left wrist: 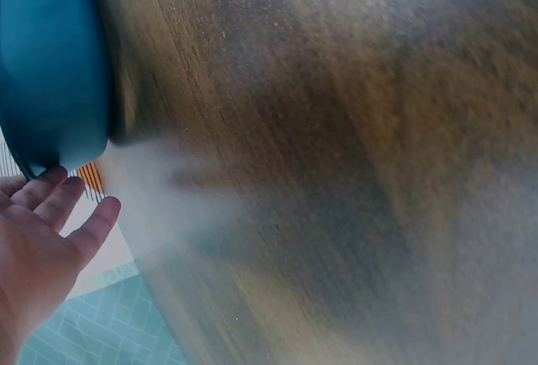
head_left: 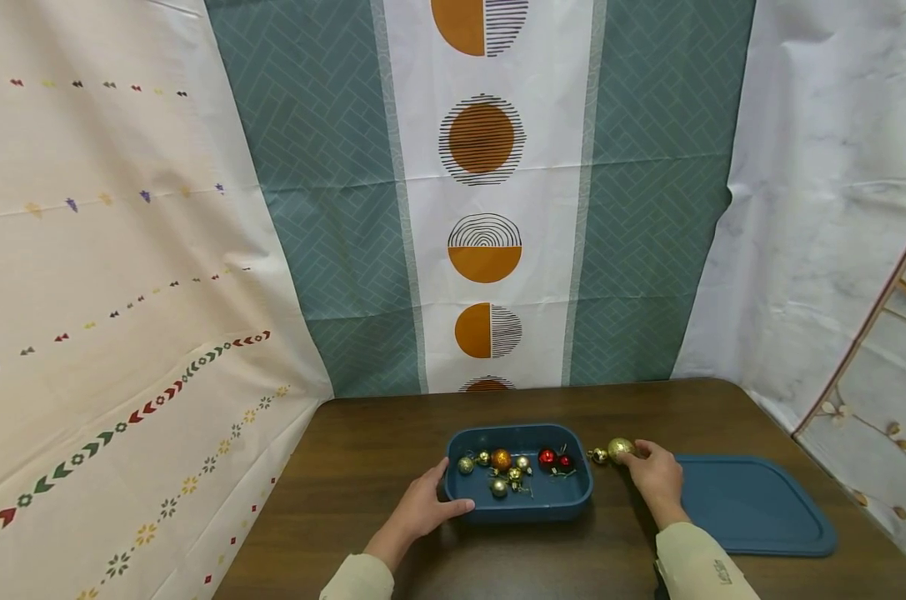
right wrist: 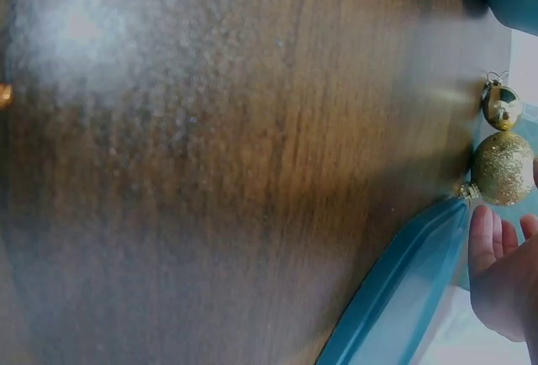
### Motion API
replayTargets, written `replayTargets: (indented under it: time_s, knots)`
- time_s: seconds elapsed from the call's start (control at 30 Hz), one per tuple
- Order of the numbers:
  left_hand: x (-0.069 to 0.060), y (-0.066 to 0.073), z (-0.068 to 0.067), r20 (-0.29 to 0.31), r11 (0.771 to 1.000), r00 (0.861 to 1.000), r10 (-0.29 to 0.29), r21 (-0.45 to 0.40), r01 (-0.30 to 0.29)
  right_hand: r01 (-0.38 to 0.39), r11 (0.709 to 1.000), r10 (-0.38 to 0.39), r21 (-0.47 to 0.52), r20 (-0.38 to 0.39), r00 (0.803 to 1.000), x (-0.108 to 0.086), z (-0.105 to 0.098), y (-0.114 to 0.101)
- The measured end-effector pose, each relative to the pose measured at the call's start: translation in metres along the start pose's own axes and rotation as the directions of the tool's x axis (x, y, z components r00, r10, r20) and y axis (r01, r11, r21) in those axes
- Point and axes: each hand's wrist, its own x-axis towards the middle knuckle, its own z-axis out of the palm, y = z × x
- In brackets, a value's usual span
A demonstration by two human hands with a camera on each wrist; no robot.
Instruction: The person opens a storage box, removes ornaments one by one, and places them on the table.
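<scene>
**Status: Partway, by Appearances**

From where I stand, the blue storage box [head_left: 528, 512] sits on the wooden table [head_left: 385, 425], uncovered; inside it lie several gold baubles [head_left: 499, 487], one orange glitter bauble [head_left: 501, 459], one red bauble [head_left: 547, 457] and one dark red bauble [head_left: 566, 463]; this portion reads as done.

Outside, near the right wall of the box, rest a gold glitter ball [head_left: 619, 450] and a smaller shiny gold ball [right wrist: 502, 108], side by side; these appear outstanding; the flat blue lid [head_left: 753, 504] lies apart at the right, not fitted.

Left hand [head_left: 420, 504]: spread wide, touching the left end of the box; right hand [head_left: 657, 475]: narrow grip, thumb and finger pinching the glitter ball at its right side; whether the ball is lifted, I cannot tell.
</scene>
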Motion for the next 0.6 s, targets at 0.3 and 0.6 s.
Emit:
replayTargets:
  time_s: [0.3,0.6]
  knots:
    - [0.0,-0.001,0.0,-0.001,1.0,1.0,0.002,-0.009,-0.002,0.022,1.0,-0.022,0.002,0.001,1.0,-0.001,-0.005,-0.005]
    - [0.0,-0.001,0.0,-0.002,1.0,1.0,0.025,-0.005,-0.025,0.034,0.999,-0.034,0.02,0.011,0.999,-0.004,-0.011,-0.013]
